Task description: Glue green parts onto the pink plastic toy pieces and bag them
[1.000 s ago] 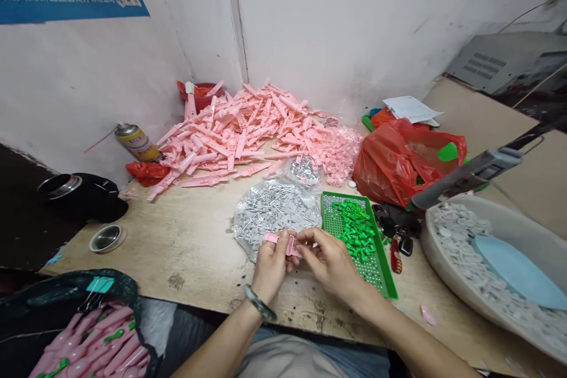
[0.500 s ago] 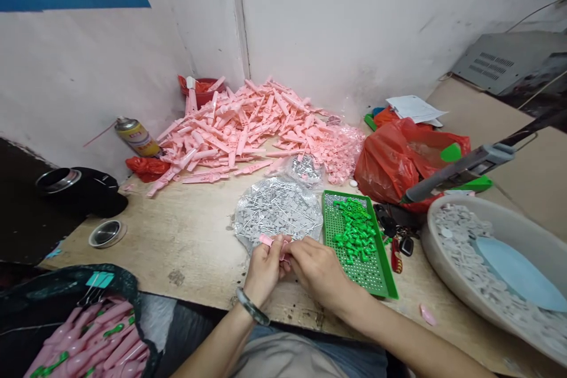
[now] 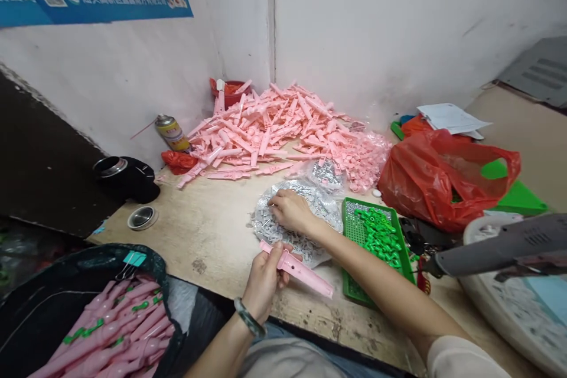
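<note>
Grasping a pink piece (image 3: 306, 274) in the left hand (image 3: 264, 274). Reaching into small grey parts (image 3: 296, 240) with the right hand (image 3: 291, 211); cannot tell whether holding any.

Long pink piece (image 3: 306, 275) slantwise in left hand (image 3: 264, 274), near heaped grey parts (image 3: 302, 243).

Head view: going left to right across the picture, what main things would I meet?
Black metal-rimmed object, spray can, pink piece held in the left hand, green tray, large pale tub.
</note>
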`<state>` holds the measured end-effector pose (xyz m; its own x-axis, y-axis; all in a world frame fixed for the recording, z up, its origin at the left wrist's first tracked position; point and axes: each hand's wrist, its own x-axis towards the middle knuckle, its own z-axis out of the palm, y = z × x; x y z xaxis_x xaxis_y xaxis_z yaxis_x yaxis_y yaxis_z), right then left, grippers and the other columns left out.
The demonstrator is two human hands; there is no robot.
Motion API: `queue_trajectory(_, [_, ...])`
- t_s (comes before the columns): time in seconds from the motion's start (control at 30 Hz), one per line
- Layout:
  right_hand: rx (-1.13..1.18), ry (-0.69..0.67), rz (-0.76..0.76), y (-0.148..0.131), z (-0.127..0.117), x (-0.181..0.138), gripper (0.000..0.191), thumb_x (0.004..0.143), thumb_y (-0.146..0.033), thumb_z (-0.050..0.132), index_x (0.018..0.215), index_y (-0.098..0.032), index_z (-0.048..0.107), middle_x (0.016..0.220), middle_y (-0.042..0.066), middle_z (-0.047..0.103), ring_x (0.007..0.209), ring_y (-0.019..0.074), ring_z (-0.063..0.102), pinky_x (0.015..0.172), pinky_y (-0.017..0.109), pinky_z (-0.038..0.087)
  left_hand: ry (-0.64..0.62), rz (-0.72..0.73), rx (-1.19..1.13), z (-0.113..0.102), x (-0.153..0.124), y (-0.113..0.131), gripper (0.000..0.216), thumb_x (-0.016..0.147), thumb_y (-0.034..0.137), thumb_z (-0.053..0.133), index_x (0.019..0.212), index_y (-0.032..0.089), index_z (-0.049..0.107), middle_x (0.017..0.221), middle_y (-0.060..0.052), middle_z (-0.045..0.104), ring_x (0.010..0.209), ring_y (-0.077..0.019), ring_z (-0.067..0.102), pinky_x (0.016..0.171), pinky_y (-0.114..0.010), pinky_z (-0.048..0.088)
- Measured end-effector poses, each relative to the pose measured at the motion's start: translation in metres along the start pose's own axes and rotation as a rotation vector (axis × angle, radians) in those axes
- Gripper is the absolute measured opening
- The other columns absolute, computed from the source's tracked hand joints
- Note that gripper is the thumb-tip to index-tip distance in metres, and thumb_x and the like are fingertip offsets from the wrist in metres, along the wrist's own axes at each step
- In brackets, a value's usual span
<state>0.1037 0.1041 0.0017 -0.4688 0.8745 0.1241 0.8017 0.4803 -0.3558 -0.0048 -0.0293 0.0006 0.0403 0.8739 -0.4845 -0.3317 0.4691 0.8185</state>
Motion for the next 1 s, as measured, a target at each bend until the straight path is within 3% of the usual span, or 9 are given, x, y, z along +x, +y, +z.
queue_trajectory(0.1, [-0.04,-0.034,-0.005,-0.01,0.007,0.006,0.022,0.093,-0.028,0.052,0.094,-0.019,0.072,0.103,0.01,0.065,0.102,0.0257,0.057,0.08,0.032,0.045,0.006,-0.003,-0.032,0.0,0.001,0.001,0.051,0.072,0.058,0.072,0.088,0.011,0.065,0.067,-0.005,0.068,0.044,-0.0062,0.045,0.042,-0.018,0.029])
queue_trajectory(0.27, [-0.07,-0.029,0.009,-0.017,0.014,0.014,0.025,0.089,-0.027,0.054,0.108,-0.018,0.067,0.11,0.011,0.063,0.102,0.0263,0.057,0.078,0.033,0.046,0.021,-0.004,-0.06,0.0,0.004,0.005,0.052,0.067,0.059,0.075,0.085,0.012,0.065,0.065,-0.005,0.067,0.045,-0.007,0.046,0.042,-0.019,0.031])
queue_trajectory(0.47, [-0.05,0.012,-0.008,-0.023,0.008,0.014,0.019,0.09,-0.019,0.051,0.1,-0.019,0.067,0.105,0.009,0.065,0.099,0.0238,0.057,0.078,0.031,0.045,0.071,0.012,-0.107,-0.007,0.008,0.011,0.054,0.064,0.059,0.077,0.086,0.012,0.065,0.067,-0.005,0.068,0.044,-0.007,0.047,0.042,-0.019,0.033])
queue_trajectory(0.67, [0.047,0.165,-0.088,-0.009,-0.016,-0.031,0.013,0.088,-0.017,0.054,0.091,-0.019,0.066,0.102,0.006,0.067,0.094,0.0213,0.057,0.084,0.032,0.043,0.153,0.075,-0.164,-0.015,0.016,0.017,0.06,0.062,0.059,0.078,0.094,0.01,0.064,0.072,-0.005,0.07,0.048,-0.0094,0.052,0.045,-0.021,0.042])
queue_trajectory(0.87, [0.225,0.263,-0.115,-0.005,-0.035,-0.082,0.011,0.082,-0.012,0.059,0.086,-0.02,0.066,0.098,0.004,0.067,0.09,0.02,0.059,0.082,0.032,0.046,0.079,0.08,-0.121,-0.002,0.023,0.012,0.055,0.067,0.058,0.076,0.092,0.01,0.064,0.057,0.001,0.061,0.047,-0.0108,0.051,0.044,-0.021,0.042])
queue_trajectory(1.0, [0.142,0.245,-0.229,-0.009,-0.033,-0.1,0.008,0.089,-0.017,0.058,0.089,-0.019,0.066,0.097,0.006,0.068,0.086,0.0197,0.058,0.077,0.032,0.046,0.041,0.094,-0.09,0.007,0.024,0.009,0.052,0.07,0.058,0.074,0.09,0.01,0.065,0.059,-0.001,0.062,0.048,-0.0116,0.053,0.045,-0.022,0.042])
